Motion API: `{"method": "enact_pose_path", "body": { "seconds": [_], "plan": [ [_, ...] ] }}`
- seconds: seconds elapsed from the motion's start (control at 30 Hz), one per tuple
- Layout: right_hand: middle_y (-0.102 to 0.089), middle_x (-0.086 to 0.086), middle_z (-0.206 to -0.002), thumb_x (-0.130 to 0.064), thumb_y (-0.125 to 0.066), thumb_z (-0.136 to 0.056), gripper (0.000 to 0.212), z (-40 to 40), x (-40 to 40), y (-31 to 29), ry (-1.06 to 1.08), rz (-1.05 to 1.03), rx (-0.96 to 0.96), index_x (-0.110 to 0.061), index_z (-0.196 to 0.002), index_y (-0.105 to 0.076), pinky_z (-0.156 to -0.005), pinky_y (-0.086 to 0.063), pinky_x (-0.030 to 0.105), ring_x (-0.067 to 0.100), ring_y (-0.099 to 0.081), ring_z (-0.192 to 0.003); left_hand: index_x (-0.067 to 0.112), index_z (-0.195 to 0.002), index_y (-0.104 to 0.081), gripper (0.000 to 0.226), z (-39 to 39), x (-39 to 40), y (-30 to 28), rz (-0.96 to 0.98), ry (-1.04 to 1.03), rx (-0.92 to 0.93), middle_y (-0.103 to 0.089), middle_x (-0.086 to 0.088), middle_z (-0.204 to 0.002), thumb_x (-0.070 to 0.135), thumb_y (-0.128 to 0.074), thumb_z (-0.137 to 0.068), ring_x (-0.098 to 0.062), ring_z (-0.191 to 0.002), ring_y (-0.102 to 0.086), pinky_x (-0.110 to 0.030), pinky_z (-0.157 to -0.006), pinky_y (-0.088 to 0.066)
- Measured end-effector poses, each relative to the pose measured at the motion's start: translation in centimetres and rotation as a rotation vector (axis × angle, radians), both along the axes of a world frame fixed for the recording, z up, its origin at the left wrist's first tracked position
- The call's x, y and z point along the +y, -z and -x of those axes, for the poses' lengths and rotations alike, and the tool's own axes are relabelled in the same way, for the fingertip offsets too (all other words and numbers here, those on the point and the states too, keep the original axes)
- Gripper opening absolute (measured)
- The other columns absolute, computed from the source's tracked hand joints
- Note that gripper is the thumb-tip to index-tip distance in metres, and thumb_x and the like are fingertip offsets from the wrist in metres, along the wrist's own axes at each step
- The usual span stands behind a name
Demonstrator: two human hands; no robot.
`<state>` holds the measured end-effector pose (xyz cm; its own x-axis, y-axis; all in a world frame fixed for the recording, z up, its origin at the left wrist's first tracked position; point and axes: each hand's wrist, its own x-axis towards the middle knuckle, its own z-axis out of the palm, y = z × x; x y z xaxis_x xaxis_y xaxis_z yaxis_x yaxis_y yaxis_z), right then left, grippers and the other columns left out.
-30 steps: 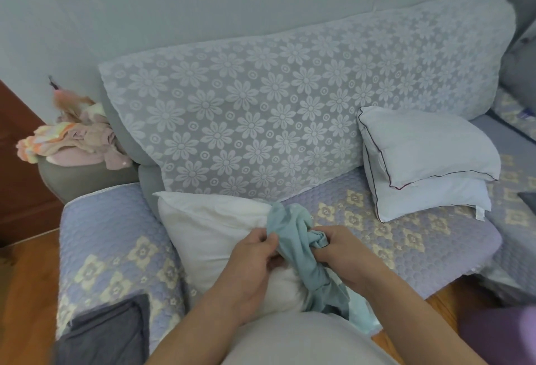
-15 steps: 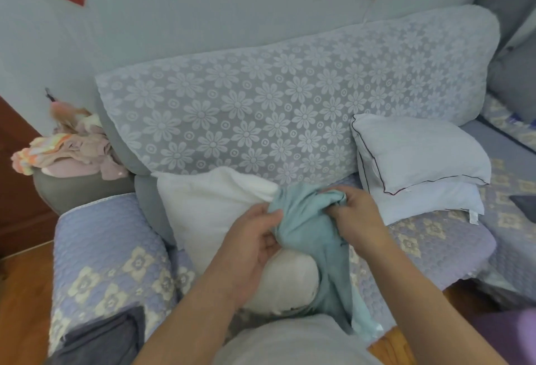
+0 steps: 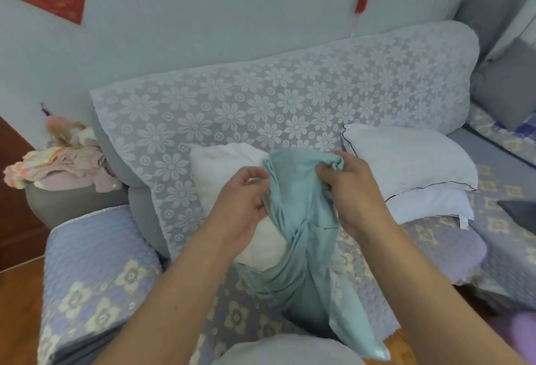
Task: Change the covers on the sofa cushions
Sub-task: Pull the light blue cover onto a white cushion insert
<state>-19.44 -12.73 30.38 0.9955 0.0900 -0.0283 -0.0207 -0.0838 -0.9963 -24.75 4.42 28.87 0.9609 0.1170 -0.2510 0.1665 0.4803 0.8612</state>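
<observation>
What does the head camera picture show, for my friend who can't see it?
Two hands, the left hand and the right hand, grip a bunched teal cover in front of a bare white cushion on a lilac sofa. Two white pillows lie stacked to the right.

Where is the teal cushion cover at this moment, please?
In the head view, the teal cushion cover is centre frame, gripped by the left hand and right hand, hanging in front of the bare white cushion on the sofa seat.
</observation>
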Motion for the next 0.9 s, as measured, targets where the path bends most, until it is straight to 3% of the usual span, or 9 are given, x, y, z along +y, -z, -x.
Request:
{"method": "enact_pose_path", "body": {
  "seconds": [0.07, 0.13, 0.23, 0.33, 0.43, 0.53, 0.67, 0.8, 0.9],
  "plan": [
    [-0.067, 0.011, -0.085, 0.0, -0.049, -0.089, 0.02, -0.7, 0.5, 1.0, 0.212, -0.097, 0.084, -0.009, -0.085, -0.067, -0.074, -0.05, 0.037, 0.023, -0.062, -0.081, 0.017, -0.095, -0.058, 0.019, 0.6, -1.4, 1.8, -0.024, 0.066, 0.026, -0.063, -0.008, -0.089, 0.0, -0.052, -0.099, -0.022, -0.077, -0.063, -0.041, -0.074, -0.056],
    [-0.069, 0.011, -0.087, -0.002, -0.043, -0.084, 0.022, -1.2, 0.6, 2.3, 0.357, -0.099, 0.115, -0.01, -0.085, -0.064, -0.079, -0.056, 0.04, 0.029, -0.068, -0.086, 0.026, -0.09, -0.058, 0.019, 1.6, -2.9, 4.6, -0.245, 0.144, 0.017, -0.059, -0.006, -0.091, 0.009, -0.057, -0.099, -0.022, -0.083, -0.06, -0.048, -0.081, -0.057],
    [-0.054, 0.009, -0.078, 0.007, -0.034, -0.092, 0.023, -1.7, 0.4, 4.3, 0.478, -0.139, 0.196, -0.006, -0.092, -0.052, -0.057, -0.049, 0.018, 0.023, -0.055, -0.072, 0.032, -0.083, -0.056, 0.01, 3.9, -5.1, 7.3, -0.551, 0.291, -0.017, -0.052, 0.004, -0.078, 0.034, -0.066, -0.083, -0.013, -0.073, -0.049, -0.043, -0.073, -0.047],
    [-0.051, 0.008, -0.079, 0.007, -0.04, -0.093, 0.02, -3.6, -0.8, 5.6, 0.594, -0.154, 0.203, -0.008, -0.086, -0.051, -0.065, -0.046, 0.026, 0.021, -0.052, -0.074, 0.028, -0.083, -0.056, 0.011, 5.4, -5.8, 8.8, -0.573, 0.367, -0.016, -0.044, 0.01, -0.066, 0.029, -0.067, -0.085, -0.01, -0.065, -0.039, -0.033, -0.066, -0.034],
    [-0.057, 0.007, -0.084, -0.001, -0.045, -0.092, 0.017, -6.2, -3.1, 5.5, 0.713, 0.032, 0.16, -0.011, -0.082, -0.054, -0.073, -0.046, 0.031, 0.021, -0.056, -0.081, 0.031, -0.08, -0.056, 0.01, 5.1, -4.5, 8.1, -0.608, 0.263, -0.101, -0.045, 0.008, -0.069, 0.031, -0.065, -0.084, -0.01, -0.066, -0.04, -0.031, -0.066, -0.035],
    [-0.056, 0.001, -0.081, -0.004, -0.042, -0.092, 0.016, -7.9, -4.2, 4.5, 0.745, 0.052, 0.124, -0.012, -0.084, -0.054, -0.068, -0.043, 0.026, 0.018, -0.053, -0.078, 0.03, -0.078, -0.056, 0.009, 4.2, -3.2, 5.6, -0.568, 0.159, -0.153, -0.046, 0.008, -0.071, 0.029, -0.065, -0.081, -0.011, -0.069, -0.041, -0.028, -0.067, -0.035],
    [-0.056, 0.006, -0.077, 0.009, -0.037, -0.086, 0.028, -5.0, -4.2, 2.1, 0.556, -0.275, 0.131, -0.012, -0.076, -0.053, -0.064, -0.048, 0.026, 0.017, -0.053, -0.072, 0.027, -0.084, -0.062, 0.018, 3.9, -1.7, 3.8, -0.294, -0.062, -0.095, -0.059, -0.006, -0.081, 0.011, -0.071, -0.085, -0.02, -0.08, -0.052, -0.037, -0.079, -0.045],
    [-0.066, 0.016, -0.099, 0.009, -0.044, -0.096, 0.023, -2.1, -4.1, 0.7, 0.296, -0.47, 0.101, 0.0, -0.105, -0.062, -0.085, -0.056, 0.033, 0.022, -0.065, -0.087, 0.017, -0.092, -0.058, 0.027, 0.6, 0.9, 2.0, 0.044, -0.225, -0.084, -0.062, -0.004, -0.084, -0.009, -0.053, -0.095, -0.017, -0.077, -0.057, -0.029, -0.07, -0.052],
    [-0.071, 0.014, -0.111, 0.005, -0.046, -0.099, 0.024, -2.6, -2.6, 0.6, 0.271, -0.561, 0.144, 0.0, -0.112, -0.065, -0.091, -0.057, 0.037, 0.024, -0.069, -0.098, 0.018, -0.095, -0.059, 0.028, -2.8, 2.6, -1.2, 0.007, -0.155, -0.225, -0.063, -0.005, -0.082, -0.009, -0.052, -0.096, -0.016, -0.075, -0.058, -0.029, -0.071, -0.05]
  ]
}}
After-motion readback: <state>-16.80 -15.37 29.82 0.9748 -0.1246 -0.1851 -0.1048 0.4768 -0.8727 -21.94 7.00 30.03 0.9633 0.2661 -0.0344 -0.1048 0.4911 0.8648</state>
